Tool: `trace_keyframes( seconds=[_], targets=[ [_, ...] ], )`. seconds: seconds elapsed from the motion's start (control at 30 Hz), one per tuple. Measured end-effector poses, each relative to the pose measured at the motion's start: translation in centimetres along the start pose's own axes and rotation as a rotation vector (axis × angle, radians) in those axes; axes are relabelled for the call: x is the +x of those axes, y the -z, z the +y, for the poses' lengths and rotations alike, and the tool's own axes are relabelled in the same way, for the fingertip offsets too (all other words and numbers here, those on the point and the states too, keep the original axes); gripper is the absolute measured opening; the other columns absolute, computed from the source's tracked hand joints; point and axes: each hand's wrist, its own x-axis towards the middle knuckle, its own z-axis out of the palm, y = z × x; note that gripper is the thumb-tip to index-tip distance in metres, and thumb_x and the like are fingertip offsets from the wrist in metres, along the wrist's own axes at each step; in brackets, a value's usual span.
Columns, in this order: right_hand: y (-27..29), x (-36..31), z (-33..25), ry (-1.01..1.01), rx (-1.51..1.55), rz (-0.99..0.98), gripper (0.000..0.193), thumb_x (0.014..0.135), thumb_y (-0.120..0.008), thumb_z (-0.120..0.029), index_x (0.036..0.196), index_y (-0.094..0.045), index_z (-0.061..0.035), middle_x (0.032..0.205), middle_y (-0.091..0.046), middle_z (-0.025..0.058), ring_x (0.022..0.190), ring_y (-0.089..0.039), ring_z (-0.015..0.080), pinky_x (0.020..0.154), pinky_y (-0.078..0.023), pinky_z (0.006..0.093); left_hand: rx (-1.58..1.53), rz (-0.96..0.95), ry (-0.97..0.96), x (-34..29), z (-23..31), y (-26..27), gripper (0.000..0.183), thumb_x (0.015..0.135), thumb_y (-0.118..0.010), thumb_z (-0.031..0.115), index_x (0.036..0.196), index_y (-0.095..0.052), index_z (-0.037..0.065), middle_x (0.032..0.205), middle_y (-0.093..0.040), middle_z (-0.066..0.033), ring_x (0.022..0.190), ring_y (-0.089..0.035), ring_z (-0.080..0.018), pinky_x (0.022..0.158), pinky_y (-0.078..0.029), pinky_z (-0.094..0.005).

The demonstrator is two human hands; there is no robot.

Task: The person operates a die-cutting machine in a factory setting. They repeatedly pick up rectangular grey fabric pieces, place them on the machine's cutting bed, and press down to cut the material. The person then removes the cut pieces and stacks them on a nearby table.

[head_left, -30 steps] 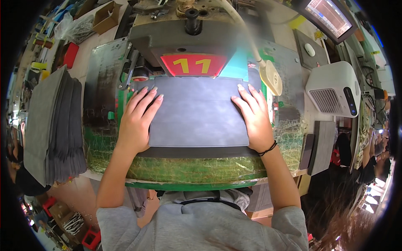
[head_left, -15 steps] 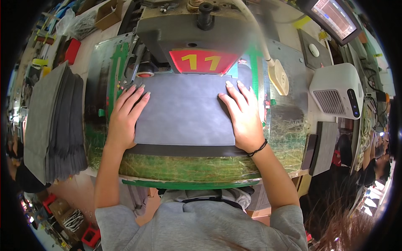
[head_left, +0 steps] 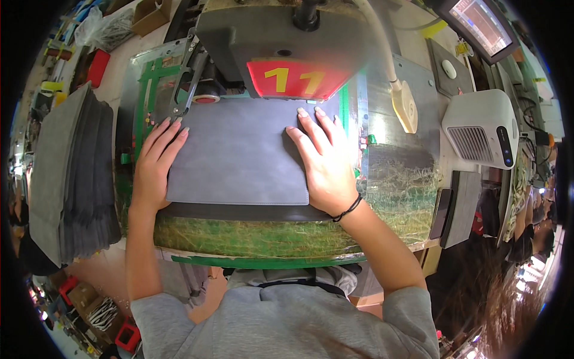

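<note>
Grey sheet (head_left: 239, 155) is lying flat near the worktop's (head_left: 394, 209) front edge, reaching back toward the machine (head_left: 281, 36) | left hand (head_left: 152, 164) is resting along its left side, fingers slightly spread | right hand (head_left: 329, 167) is covering its right side, fingers spread | I'm seeing a grey stack (head_left: 78, 179) by the left edge

Grey sheet (head_left: 239, 152) partly hidden, black knob (head_left: 306, 17) cropped, monitor (head_left: 482, 27) text illegible

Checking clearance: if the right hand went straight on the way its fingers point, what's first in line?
Likely the red panel on the dark machine head, just beyond the right hand; depth is unclear, so it might pass underneath.
</note>
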Motion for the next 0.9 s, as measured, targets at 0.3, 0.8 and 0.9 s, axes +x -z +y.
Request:
trace_keyframes(
  seconds=[0.3, 0.8, 0.9],
  targets=[
    [-1.3, 1.2, -1.6, 0.007, 0.003, 0.037, 0.053, 0.085, -0.061, -0.003, 0.137, -0.068, -0.0081, 0.156, -0.058, 0.0181, 0.144, -0.05, 0.0455, 0.12, -0.038, 0.0611, 0.003, -0.007, 0.002, -0.9, -1.7, 0.9, 0.059, 0.085, -0.067, 0.003, 0.144, -0.067, 0.002, 0.154, -0.061, -0.0166, 0.148, -0.051, -0.0395, 0.126, -0.039, -0.0501],
    [0.4, 0.1, 0.8, -0.019, -0.003, 0.029, 0.048, 0.087, -0.061, -0.004, 0.133, -0.07, -0.0085, 0.152, -0.061, 0.016, 0.144, -0.051, 0.0439, 0.122, -0.037, 0.0624, -0.003, 0.02, -0.024, 0.7, 1.0, -0.1, 0.056, 0.087, -0.064, 0.004, 0.142, -0.068, 0.001, 0.152, -0.063, -0.0164, 0.145, -0.053, -0.039, 0.126, -0.038, -0.0519],
    [0.9, -0.4, 1.3, -0.034, -0.025, 0.016, 0.05, 0.086, -0.06, -0.003, 0.135, -0.07, -0.0098, 0.155, -0.06, 0.0139, 0.146, -0.05, 0.0421, 0.123, -0.036, 0.0603, 0.021, 0.026, -0.049, 1.1, 1.4, -0.5, 0.055, 0.088, -0.062, 0.002, 0.142, -0.069, 0.001, 0.151, -0.063, -0.0163, 0.145, -0.054, -0.0388, 0.125, -0.039, -0.0513]
  ],
)
